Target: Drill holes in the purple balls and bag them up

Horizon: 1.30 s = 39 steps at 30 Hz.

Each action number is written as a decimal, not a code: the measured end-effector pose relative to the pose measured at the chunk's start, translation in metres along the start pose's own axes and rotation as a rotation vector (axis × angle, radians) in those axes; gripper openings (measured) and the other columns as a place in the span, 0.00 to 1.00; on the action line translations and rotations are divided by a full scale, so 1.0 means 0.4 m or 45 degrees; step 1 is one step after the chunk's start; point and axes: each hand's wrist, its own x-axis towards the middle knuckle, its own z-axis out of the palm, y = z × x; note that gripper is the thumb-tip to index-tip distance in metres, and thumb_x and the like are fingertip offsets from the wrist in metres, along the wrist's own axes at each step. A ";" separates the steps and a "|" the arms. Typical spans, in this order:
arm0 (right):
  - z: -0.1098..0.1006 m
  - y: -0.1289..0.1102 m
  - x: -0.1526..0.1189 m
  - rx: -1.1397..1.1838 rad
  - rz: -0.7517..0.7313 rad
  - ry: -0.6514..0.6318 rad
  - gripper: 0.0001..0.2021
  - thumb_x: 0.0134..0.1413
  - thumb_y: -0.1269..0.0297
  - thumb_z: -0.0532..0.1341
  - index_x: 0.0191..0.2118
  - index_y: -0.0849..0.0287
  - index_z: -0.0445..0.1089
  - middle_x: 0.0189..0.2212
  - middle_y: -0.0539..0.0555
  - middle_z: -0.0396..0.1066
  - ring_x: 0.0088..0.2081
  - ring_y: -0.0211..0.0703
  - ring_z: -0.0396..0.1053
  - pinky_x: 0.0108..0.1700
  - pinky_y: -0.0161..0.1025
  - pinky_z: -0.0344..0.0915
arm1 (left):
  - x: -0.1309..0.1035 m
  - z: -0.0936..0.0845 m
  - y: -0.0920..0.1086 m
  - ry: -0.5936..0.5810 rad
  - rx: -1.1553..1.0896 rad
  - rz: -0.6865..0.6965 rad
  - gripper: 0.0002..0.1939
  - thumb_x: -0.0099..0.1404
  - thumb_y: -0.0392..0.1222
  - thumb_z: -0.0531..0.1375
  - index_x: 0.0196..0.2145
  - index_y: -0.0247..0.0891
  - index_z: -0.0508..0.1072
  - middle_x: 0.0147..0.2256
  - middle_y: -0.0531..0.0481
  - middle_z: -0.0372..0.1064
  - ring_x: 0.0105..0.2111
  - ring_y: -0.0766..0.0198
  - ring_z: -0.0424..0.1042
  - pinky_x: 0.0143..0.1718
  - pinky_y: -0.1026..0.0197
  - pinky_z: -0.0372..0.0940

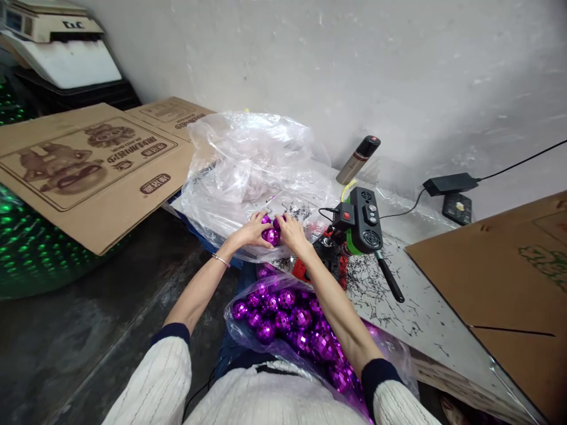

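Observation:
Both hands meet over the front edge of a clear plastic bag (248, 171) that lies on the table. My left hand (256, 230) is curled round the left side of some shiny purple balls (271, 236). From the right, my right hand (289, 232) closes on the same small cluster, its fingertips on the upper ball. Below my forearms, an open plastic bag full of purple mirrored balls (301, 319) rests on my lap. Just right of my right hand stands a small black and green bench machine (365, 221) with a lever and a red base.
A flat cardboard box (97, 165) juts out at the left above green shiny balls (44, 254). A metal flask (358, 159), a power adapter (450, 183) and scattered black bits (390, 289) are behind and right. Another carton (500, 277) stands far right.

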 end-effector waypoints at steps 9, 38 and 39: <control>0.050 0.000 -0.048 2.114 0.029 0.328 0.31 0.50 0.58 0.70 0.59 0.52 0.63 0.53 0.55 0.72 0.52 0.46 0.74 0.54 0.46 0.74 | -0.064 -0.082 -0.033 0.427 -0.518 -0.255 0.38 0.49 0.57 0.73 0.55 0.41 0.73 0.67 0.40 0.49 0.69 0.43 0.51 0.67 0.48 0.57; 0.028 0.009 -0.282 2.858 0.449 -0.350 0.23 0.57 0.48 0.64 0.48 0.63 0.71 0.36 0.59 0.78 0.34 0.43 0.75 0.35 0.39 0.76 | -0.169 -0.074 0.132 0.537 -0.543 -0.023 0.36 0.52 0.61 0.72 0.53 0.41 0.73 0.67 0.37 0.48 0.68 0.44 0.56 0.63 0.46 0.63; 0.029 0.027 -0.328 2.737 0.456 -0.325 0.22 0.55 0.49 0.66 0.47 0.62 0.72 0.37 0.59 0.78 0.34 0.43 0.75 0.36 0.39 0.75 | -0.198 -0.066 0.156 0.542 -0.450 0.039 0.35 0.53 0.60 0.72 0.53 0.41 0.73 0.68 0.38 0.47 0.69 0.43 0.53 0.66 0.44 0.59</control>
